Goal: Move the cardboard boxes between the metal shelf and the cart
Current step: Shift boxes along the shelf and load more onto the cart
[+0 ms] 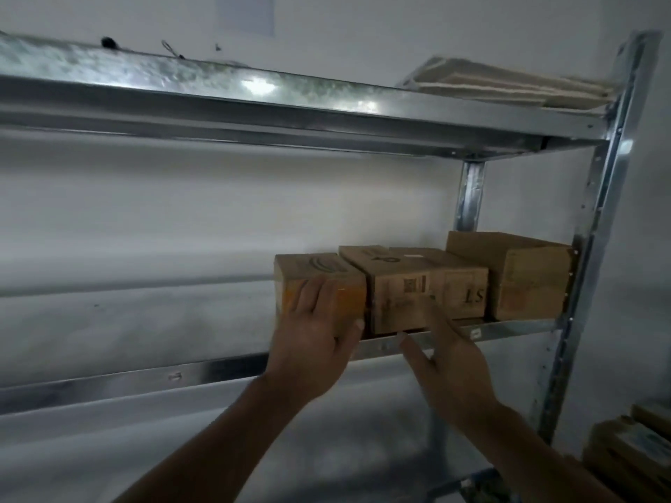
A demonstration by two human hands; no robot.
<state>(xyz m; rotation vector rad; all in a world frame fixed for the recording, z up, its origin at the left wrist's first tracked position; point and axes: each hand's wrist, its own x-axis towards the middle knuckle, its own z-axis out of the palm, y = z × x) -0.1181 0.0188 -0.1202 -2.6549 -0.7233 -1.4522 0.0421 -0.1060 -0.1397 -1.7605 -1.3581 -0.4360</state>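
4 cardboard boxes stand in a row at the R end of the metal shelf's [218,368] middle level, side by side, touching or nearly so: the leftmost box [328,272], orange-tinted in front; the second box [395,288] w/ a barcode label; the third box [461,288] marked "LS"; the fourth box [526,277], taller, just beside the upright post [599,248]; all closed, contents not visible.

2 hands, both bare: the left hand [316,343] lies flat on the front of the leftmost box, fingers straight and spread, thumb by its lower R corner; grip released, only pressing. The right hand [446,361] is low in front of the second and third boxes, over the shelf's front beam, fingers straight, grip released, holding nothing; too blurred to tell if the tips touch cardboard.

Top level: 1 stack of pale flat boards [508,85] at the R end. Bottom R corner: more brown boxes [631,451], at least 2, cut off by the edge; can't tell what they sit on.

Room: white wall [218,212] behind the shelf, a pale sheet [245,12] on it above; light is dim.
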